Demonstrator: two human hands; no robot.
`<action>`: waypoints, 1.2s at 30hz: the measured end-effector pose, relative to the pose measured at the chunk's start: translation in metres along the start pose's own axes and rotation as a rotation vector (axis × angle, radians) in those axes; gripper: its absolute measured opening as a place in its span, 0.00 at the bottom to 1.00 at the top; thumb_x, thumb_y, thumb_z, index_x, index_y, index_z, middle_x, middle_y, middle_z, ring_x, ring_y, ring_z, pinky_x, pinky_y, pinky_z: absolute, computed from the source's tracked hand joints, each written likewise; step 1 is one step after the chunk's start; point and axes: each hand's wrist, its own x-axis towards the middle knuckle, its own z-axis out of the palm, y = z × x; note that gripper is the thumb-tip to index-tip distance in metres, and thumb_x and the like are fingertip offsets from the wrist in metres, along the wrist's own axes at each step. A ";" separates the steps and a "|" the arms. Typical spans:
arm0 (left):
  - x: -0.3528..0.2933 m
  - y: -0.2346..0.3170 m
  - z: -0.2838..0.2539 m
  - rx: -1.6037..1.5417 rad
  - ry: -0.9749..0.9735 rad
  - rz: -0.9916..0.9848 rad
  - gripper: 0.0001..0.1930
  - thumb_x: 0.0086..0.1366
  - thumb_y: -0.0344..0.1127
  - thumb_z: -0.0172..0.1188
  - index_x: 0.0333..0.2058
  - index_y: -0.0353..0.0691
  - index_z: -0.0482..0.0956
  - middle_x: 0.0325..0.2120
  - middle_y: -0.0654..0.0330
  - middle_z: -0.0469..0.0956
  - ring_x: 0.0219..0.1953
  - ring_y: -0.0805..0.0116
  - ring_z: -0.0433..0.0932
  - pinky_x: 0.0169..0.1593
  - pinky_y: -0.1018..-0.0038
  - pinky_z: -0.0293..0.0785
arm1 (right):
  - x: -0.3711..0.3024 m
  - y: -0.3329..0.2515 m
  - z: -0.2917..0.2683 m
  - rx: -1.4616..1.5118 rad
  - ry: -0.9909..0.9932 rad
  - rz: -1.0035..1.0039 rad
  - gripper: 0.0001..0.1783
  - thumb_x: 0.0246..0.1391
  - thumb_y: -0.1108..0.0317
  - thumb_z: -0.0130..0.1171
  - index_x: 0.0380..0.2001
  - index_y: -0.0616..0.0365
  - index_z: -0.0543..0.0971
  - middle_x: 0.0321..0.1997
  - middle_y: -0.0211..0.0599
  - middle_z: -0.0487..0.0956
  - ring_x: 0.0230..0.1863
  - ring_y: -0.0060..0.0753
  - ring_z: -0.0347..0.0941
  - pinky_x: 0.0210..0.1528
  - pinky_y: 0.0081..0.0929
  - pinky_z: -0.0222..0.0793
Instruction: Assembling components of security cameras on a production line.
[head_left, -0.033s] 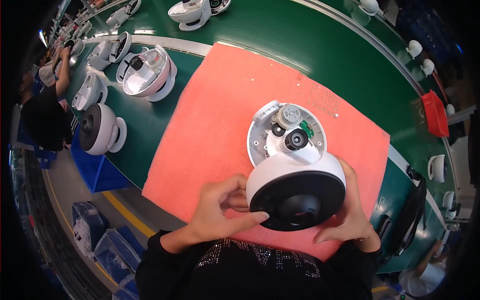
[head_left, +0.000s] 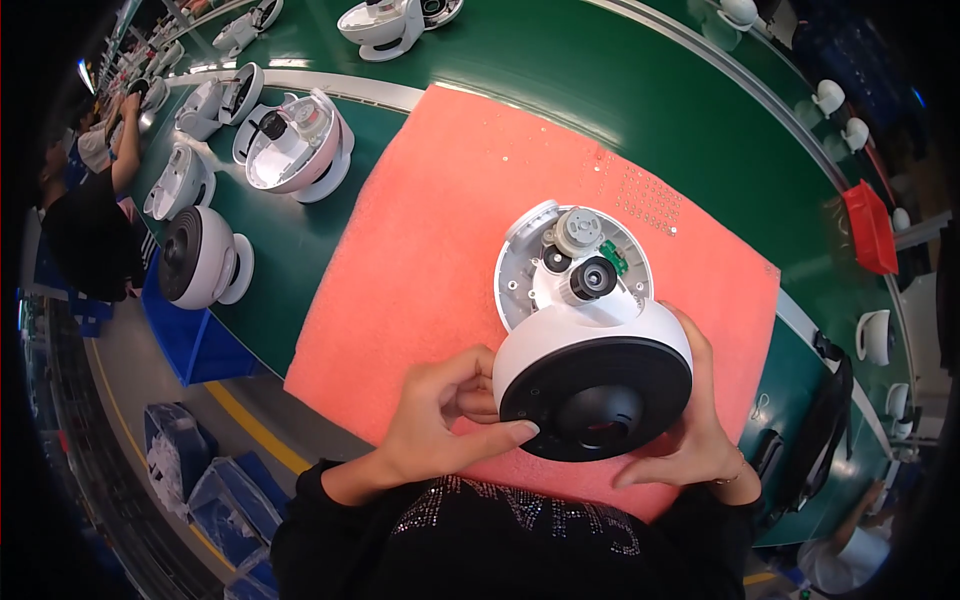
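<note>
A white round appliance body (head_left: 590, 340) lies on a salmon-pink mat (head_left: 430, 220), its black circular face (head_left: 597, 400) turned toward me. Behind the face, the open rear shell (head_left: 520, 270) shows a small silver motor (head_left: 577, 232), a black knob-like part (head_left: 592, 278) and a green circuit board (head_left: 613, 258). My left hand (head_left: 445, 420) grips the left side, thumb along the black rim. On the right side, my right hand (head_left: 690, 430) holds it with the fingers curled under the edge.
Several similar white appliance bodies (head_left: 205, 262) and an opened one (head_left: 295, 145) stand on the green conveyor belt (head_left: 560, 60) at upper left. Small screws (head_left: 645, 190) lie on the mat. A red bin (head_left: 868, 225) sits right; another person (head_left: 85, 215) works far left; blue crates (head_left: 190, 470) are below.
</note>
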 end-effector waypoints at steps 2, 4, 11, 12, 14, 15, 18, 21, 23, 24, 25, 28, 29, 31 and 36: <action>0.000 -0.003 0.002 0.048 -0.016 0.059 0.14 0.50 0.23 0.64 0.34 0.29 0.68 0.27 0.56 0.77 0.33 0.77 0.75 0.37 0.81 0.73 | -0.006 0.003 -0.003 -0.038 -0.058 0.074 0.59 0.33 0.69 0.71 0.61 0.65 0.40 0.63 0.49 0.43 0.64 0.42 0.47 0.62 0.35 0.50; 0.001 -0.005 0.005 0.096 -0.033 0.120 0.14 0.50 0.22 0.63 0.34 0.29 0.68 0.27 0.57 0.77 0.32 0.78 0.75 0.36 0.82 0.72 | -0.012 0.005 -0.003 -0.185 -0.006 0.146 0.60 0.33 0.68 0.72 0.61 0.65 0.40 0.62 0.50 0.46 0.63 0.42 0.50 0.62 0.35 0.51; 0.005 0.013 0.006 -0.086 -0.022 -0.060 0.15 0.53 0.25 0.62 0.39 0.30 0.69 0.31 0.57 0.77 0.34 0.79 0.74 0.36 0.82 0.72 | 0.008 -0.015 0.002 0.165 0.058 0.104 0.56 0.37 0.77 0.66 0.62 0.60 0.37 0.60 0.52 0.55 0.61 0.41 0.56 0.61 0.34 0.53; 0.009 0.023 0.004 -0.136 -0.055 -0.212 0.15 0.55 0.28 0.61 0.41 0.31 0.69 0.32 0.58 0.77 0.34 0.79 0.75 0.37 0.82 0.73 | 0.016 -0.026 0.003 0.333 0.116 0.178 0.56 0.37 0.79 0.64 0.62 0.59 0.37 0.59 0.51 0.58 0.60 0.40 0.58 0.60 0.34 0.55; 0.020 0.042 0.000 -0.150 -0.123 -0.299 0.17 0.60 0.37 0.57 0.44 0.33 0.69 0.34 0.58 0.77 0.34 0.77 0.76 0.37 0.81 0.74 | 0.025 -0.029 -0.004 0.469 0.152 0.238 0.51 0.41 0.79 0.61 0.62 0.59 0.39 0.56 0.50 0.63 0.58 0.39 0.61 0.59 0.36 0.58; 0.025 0.047 -0.002 -0.214 -0.131 -0.347 0.18 0.61 0.40 0.55 0.45 0.33 0.69 0.35 0.58 0.76 0.34 0.76 0.77 0.38 0.80 0.75 | 0.028 -0.027 -0.005 0.521 0.183 0.260 0.48 0.43 0.77 0.60 0.62 0.61 0.41 0.56 0.50 0.63 0.57 0.39 0.63 0.56 0.34 0.61; 0.031 0.058 0.001 -0.249 -0.138 -0.397 0.21 0.64 0.46 0.50 0.46 0.34 0.68 0.37 0.57 0.76 0.35 0.73 0.78 0.42 0.77 0.75 | 0.034 -0.025 -0.010 0.552 0.172 0.351 0.39 0.48 0.71 0.57 0.59 0.63 0.49 0.55 0.47 0.64 0.54 0.35 0.67 0.45 0.26 0.72; 0.029 0.056 0.003 -0.282 -0.100 -0.420 0.21 0.64 0.46 0.50 0.46 0.34 0.68 0.38 0.57 0.76 0.37 0.71 0.78 0.43 0.76 0.75 | 0.033 -0.024 -0.007 0.671 0.235 0.420 0.37 0.49 0.72 0.56 0.59 0.64 0.51 0.54 0.44 0.64 0.51 0.31 0.68 0.35 0.18 0.75; 0.028 0.056 0.003 -0.322 -0.122 -0.383 0.21 0.64 0.48 0.49 0.44 0.34 0.69 0.38 0.56 0.76 0.37 0.69 0.78 0.44 0.75 0.74 | 0.033 -0.023 -0.009 0.677 0.206 0.421 0.37 0.48 0.74 0.55 0.59 0.64 0.50 0.55 0.45 0.63 0.53 0.33 0.67 0.43 0.24 0.72; 0.028 0.054 0.001 -0.326 -0.123 -0.386 0.21 0.64 0.48 0.49 0.44 0.34 0.69 0.38 0.56 0.76 0.37 0.69 0.78 0.44 0.75 0.74 | 0.031 -0.020 -0.011 0.677 0.208 0.425 0.37 0.48 0.74 0.55 0.59 0.64 0.50 0.55 0.45 0.63 0.53 0.33 0.67 0.43 0.24 0.72; 0.028 0.053 -0.001 -0.328 -0.147 -0.391 0.19 0.63 0.44 0.52 0.44 0.33 0.68 0.38 0.56 0.76 0.37 0.69 0.78 0.44 0.76 0.74 | 0.031 -0.017 -0.013 0.514 0.154 0.302 0.39 0.46 0.76 0.55 0.60 0.63 0.48 0.56 0.46 0.63 0.55 0.35 0.65 0.48 0.27 0.69; 0.025 0.041 0.000 -0.147 -0.152 -0.314 0.16 0.60 0.36 0.56 0.43 0.33 0.67 0.38 0.56 0.76 0.38 0.70 0.77 0.44 0.77 0.73 | 0.026 -0.032 -0.012 0.210 0.059 0.184 0.54 0.39 0.82 0.60 0.63 0.58 0.36 0.59 0.49 0.60 0.60 0.38 0.58 0.58 0.34 0.58; 0.022 0.035 0.002 0.037 -0.135 -0.232 0.16 0.58 0.31 0.59 0.42 0.33 0.66 0.38 0.56 0.75 0.38 0.71 0.77 0.44 0.78 0.73 | 0.023 -0.033 -0.012 0.131 0.009 0.154 0.58 0.36 0.83 0.62 0.63 0.57 0.34 0.58 0.50 0.60 0.61 0.38 0.58 0.58 0.34 0.59; 0.019 0.028 0.003 0.004 -0.113 -0.241 0.19 0.53 0.23 0.61 0.42 0.33 0.64 0.36 0.56 0.76 0.38 0.72 0.76 0.43 0.78 0.73 | 0.020 -0.030 -0.009 0.022 0.026 0.098 0.60 0.35 0.84 0.63 0.63 0.56 0.32 0.59 0.50 0.59 0.60 0.38 0.58 0.59 0.33 0.59; 0.012 0.002 0.004 -0.046 -0.078 0.011 0.20 0.52 0.24 0.63 0.41 0.32 0.65 0.36 0.54 0.75 0.39 0.72 0.76 0.44 0.77 0.74 | 0.004 -0.007 0.000 -0.337 0.035 -0.001 0.67 0.30 0.73 0.73 0.61 0.61 0.31 0.62 0.49 0.48 0.61 0.41 0.56 0.60 0.35 0.57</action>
